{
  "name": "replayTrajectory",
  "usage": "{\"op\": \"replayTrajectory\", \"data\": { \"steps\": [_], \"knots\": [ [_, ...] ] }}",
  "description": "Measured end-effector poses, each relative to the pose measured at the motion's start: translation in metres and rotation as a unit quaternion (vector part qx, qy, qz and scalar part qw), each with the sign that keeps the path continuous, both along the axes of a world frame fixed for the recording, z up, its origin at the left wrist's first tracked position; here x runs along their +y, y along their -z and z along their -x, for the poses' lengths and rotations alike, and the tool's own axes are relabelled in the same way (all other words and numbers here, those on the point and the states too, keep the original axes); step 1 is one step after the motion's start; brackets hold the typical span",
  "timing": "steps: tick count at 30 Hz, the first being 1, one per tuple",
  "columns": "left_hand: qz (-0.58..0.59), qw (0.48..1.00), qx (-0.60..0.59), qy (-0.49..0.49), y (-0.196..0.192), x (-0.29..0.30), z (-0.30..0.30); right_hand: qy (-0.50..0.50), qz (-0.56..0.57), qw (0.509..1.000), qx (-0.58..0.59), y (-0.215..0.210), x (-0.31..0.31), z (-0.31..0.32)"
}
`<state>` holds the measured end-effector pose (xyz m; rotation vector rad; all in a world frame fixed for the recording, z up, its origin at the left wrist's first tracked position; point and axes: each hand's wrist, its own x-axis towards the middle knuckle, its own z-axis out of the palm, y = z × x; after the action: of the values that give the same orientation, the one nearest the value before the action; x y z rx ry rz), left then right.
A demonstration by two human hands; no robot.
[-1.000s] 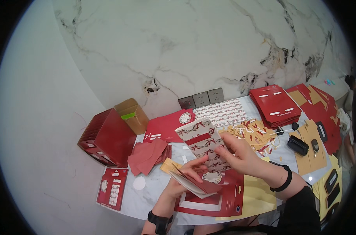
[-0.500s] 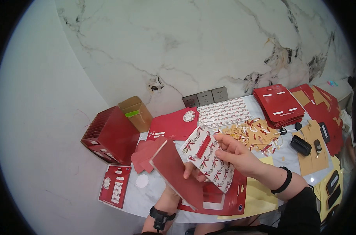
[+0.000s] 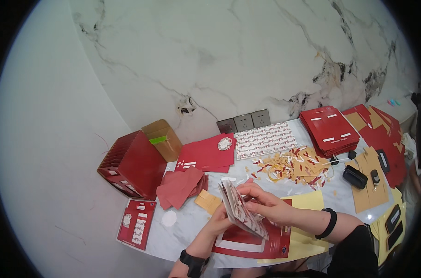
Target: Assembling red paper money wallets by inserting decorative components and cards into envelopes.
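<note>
My left hand (image 3: 218, 221) grips a few white paper wallets (image 3: 238, 211) printed with red bows and green sprigs, held tilted on edge. My right hand (image 3: 268, 204) has its fingers closed at their upper right side, so both hands are on them. Below lies a red backing card (image 3: 280, 245) with a pale window, partly hidden by my hands. Left of the wallets sit a small tan card piece (image 3: 207, 202) and a loose pile of plain red cards (image 3: 180, 185).
A red divided box (image 3: 138, 162) and brown carton (image 3: 168, 143) stand at left, above a packaged red card set (image 3: 136, 224). Tan and red scraps (image 3: 293, 164) cover the back middle. Stacked red cards (image 3: 330, 129), a black case (image 3: 355, 175) and yellow sheets (image 3: 312, 208) are at right.
The large plain red card has left my left hand, and the red pile at left looks bigger. The patterned wallets have turned more edge-on between both hands.
</note>
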<state>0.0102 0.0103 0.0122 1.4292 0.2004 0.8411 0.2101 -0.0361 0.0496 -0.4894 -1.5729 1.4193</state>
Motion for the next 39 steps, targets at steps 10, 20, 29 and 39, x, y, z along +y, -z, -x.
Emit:
{"op": "replayTrajectory", "data": {
  "steps": [10,20,29,39],
  "knots": [
    [-0.081,0.99,-0.026,-0.11,-0.001,-0.014,-0.014,0.275,-0.111,0.951,-0.086,0.0,0.015,-0.005],
    [-0.135,0.946,-0.002,-0.296,0.02,0.006,-0.014,0.318,-0.235,0.871,-0.291,-0.011,0.008,-0.007],
    [-0.137,0.924,0.245,-0.259,0.02,0.023,-0.005,0.304,-0.202,0.88,-0.304,0.027,0.035,-0.018],
    [-0.257,0.845,0.317,-0.345,0.014,0.022,-0.007,0.294,-0.15,0.894,-0.302,0.034,0.043,-0.026]
  ]
}}
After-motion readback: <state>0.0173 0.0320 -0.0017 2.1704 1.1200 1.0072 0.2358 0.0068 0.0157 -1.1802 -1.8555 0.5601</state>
